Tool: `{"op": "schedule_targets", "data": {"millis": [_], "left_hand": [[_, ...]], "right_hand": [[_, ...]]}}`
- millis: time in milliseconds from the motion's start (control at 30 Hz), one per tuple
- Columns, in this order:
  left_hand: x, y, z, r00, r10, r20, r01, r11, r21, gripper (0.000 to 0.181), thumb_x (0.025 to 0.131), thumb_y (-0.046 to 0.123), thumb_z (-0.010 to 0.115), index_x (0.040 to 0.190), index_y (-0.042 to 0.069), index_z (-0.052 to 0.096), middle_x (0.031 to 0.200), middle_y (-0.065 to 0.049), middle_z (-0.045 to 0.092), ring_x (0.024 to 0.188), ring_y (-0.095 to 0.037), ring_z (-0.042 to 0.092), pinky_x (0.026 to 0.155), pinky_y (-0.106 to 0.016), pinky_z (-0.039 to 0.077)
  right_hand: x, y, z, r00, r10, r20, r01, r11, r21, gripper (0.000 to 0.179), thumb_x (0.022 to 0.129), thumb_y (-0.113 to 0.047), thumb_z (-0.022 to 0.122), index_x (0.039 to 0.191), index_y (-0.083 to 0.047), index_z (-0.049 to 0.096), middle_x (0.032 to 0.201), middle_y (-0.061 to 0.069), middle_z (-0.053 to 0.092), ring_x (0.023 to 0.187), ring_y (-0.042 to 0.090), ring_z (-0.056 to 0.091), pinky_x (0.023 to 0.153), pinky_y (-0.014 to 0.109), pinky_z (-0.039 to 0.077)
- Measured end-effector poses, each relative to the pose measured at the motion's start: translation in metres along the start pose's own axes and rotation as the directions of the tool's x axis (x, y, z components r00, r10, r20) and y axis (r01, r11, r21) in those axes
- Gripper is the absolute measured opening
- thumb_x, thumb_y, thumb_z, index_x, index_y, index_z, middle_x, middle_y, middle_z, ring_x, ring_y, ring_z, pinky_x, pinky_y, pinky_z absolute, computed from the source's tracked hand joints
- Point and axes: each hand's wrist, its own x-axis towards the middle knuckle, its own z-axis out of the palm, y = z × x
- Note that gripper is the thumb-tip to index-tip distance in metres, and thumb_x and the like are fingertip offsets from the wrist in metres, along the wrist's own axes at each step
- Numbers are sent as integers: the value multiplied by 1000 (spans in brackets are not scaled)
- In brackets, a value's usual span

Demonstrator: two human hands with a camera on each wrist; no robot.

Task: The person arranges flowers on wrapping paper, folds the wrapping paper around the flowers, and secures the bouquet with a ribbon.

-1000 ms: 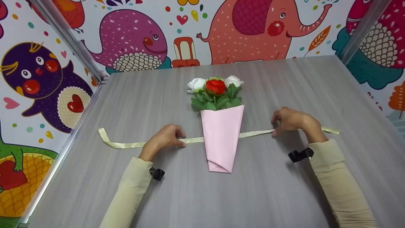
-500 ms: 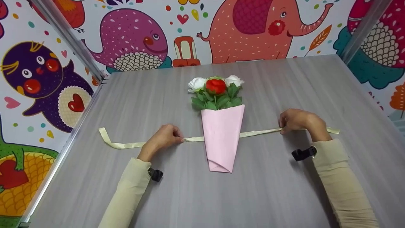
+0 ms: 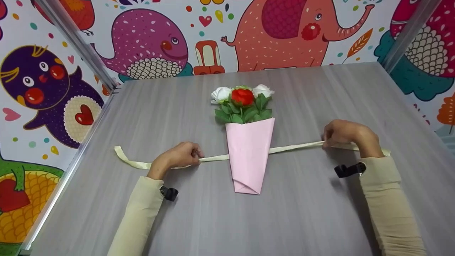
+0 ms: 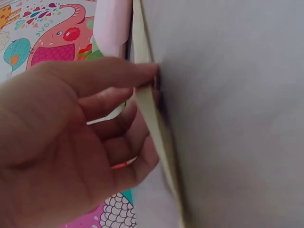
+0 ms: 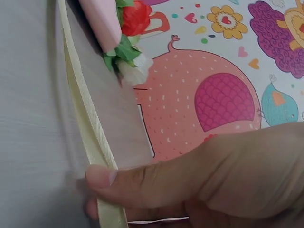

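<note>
A bouquet of white and red flowers (image 3: 242, 97) with green leaves lies on the table, wrapped in pink paper (image 3: 249, 156). Beneath the wrap runs a pale yellow ribbon (image 3: 295, 147), coming out on both sides. My left hand (image 3: 179, 155) pinches it left of the bouquet; in the left wrist view thumb and fingertips meet on the ribbon (image 4: 151, 107). To the right, my right hand (image 3: 346, 134) pinches the other side, and the right wrist view has the thumb pressed over the ribbon (image 5: 88, 114). Between the hands the ribbon is straight.
The grey wood-grain table (image 3: 291, 217) reaches back to a wall (image 3: 209, 32) printed with cartoon animals. Metal posts (image 3: 76, 42) stand at its rear corners. The ribbon's left tail (image 3: 122, 155) curls on the tabletop.
My hands have drawn apart, the left slightly leftward and the right further rightward. Both have gone from looser fingers to pinching the ribbon, which is now straighter. The bouquet stays put.
</note>
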Motion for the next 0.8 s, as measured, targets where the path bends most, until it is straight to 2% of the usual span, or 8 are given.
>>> {"op": "schedule_targets", "data": {"millis": [67, 133, 333, 533, 667, 800], "left_hand": [[-2, 0, -2, 1000, -12, 17, 12, 1000, 8, 12, 88, 4, 66, 98, 3, 74, 84, -6, 69, 72, -12, 51, 67, -24, 41], [-2, -1, -3, 1000, -11, 1, 11, 1000, 8, 11, 90, 6, 66, 95, 3, 75, 82, -4, 67, 72, -12, 50, 66, -24, 40], [3, 4, -1, 994, -7, -108, -1, 997, -82, 13, 96, 9, 61, 96, 0, 70, 79, -5, 66, 69, -10, 54, 63, -23, 42], [7, 22, -4, 977, 11, -214, -48, 985, -166, 15, 98, 12, 57, 100, -1, 66, 81, -4, 63, 72, -11, 55, 66, -24, 43], [7, 37, -8, 969, 47, -244, -98, 975, -200, 17, 97, 11, 59, 104, -2, 68, 89, -11, 69, 78, -13, 60, 70, -25, 46], [8, 53, -9, 956, 80, -283, -133, 976, -171, 15, 96, 13, 65, 103, 2, 72, 97, -13, 73, 85, -17, 64, 75, -29, 50]], "right_hand": [[-1, 0, -1, 1000, -12, -23, 12, 1000, 10, 16, 89, -20, 74, 89, -5, 68, 87, 7, 64, 80, 21, 53, 68, 31, 41], [-2, -1, -2, 998, -29, -58, 30, 999, 15, 15, 89, -17, 74, 89, -4, 67, 88, 10, 65, 80, 22, 55, 68, 31, 42], [-3, -10, -4, 983, -45, -178, 59, 996, 71, 10, 90, -11, 71, 90, -2, 65, 83, 9, 64, 76, 20, 52, 65, 31, 41], [-9, -30, -8, 954, -65, -294, 109, 984, 137, 12, 92, -14, 71, 92, -4, 65, 84, 8, 65, 76, 19, 53, 65, 29, 43], [-14, -45, -10, 922, -98, -373, 159, 978, 135, 11, 93, -16, 71, 94, -6, 66, 88, 10, 66, 79, 21, 54, 64, 28, 44], [-17, -62, -6, 862, -142, -486, 218, 970, 104, 10, 93, -16, 71, 96, -7, 68, 92, 12, 71, 82, 24, 59, 72, 35, 50]]}}
